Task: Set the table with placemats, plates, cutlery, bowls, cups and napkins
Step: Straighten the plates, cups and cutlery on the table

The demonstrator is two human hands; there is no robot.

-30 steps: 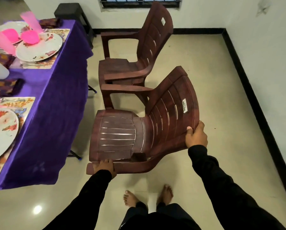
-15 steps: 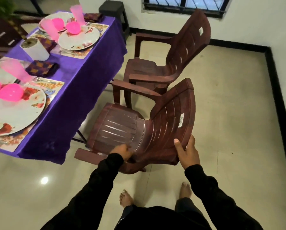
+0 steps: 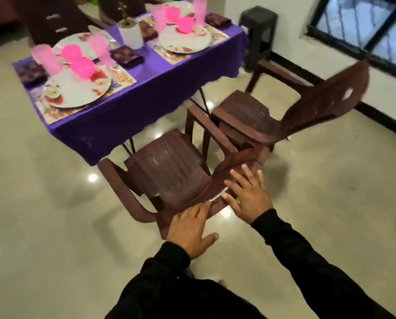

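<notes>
Nearest the camera, both hands are spread flat: the left hand [image 3: 189, 229] with fingers straight at the lower edge of the near chair's [image 3: 169, 171] backrest, the right hand [image 3: 249, 194] splayed on the backrest itself, neither curled round anything. That moulded plastic chair looks light and stiff, a touch slick on the polished floor [image 3: 42, 203]; I'd take it by the backrest rim or an armrest. Just past it, a second chair [image 3: 284, 116] faces the bench [image 3: 128, 116]. Up on the purple cloth, the settings are laid: a floral plate [image 3: 77, 88] on its placemat [image 3: 123, 77], a pink bowl [image 3: 83, 68] on the plate, pink cups [image 3: 46, 58] upright and tippy-looking, dark folded napkins [image 3: 126, 56] beside. Plates likely heavy, breakable: lift under the rim. Farthest, another plate [image 3: 185, 40] and a white roll [image 3: 131, 34].
</notes>
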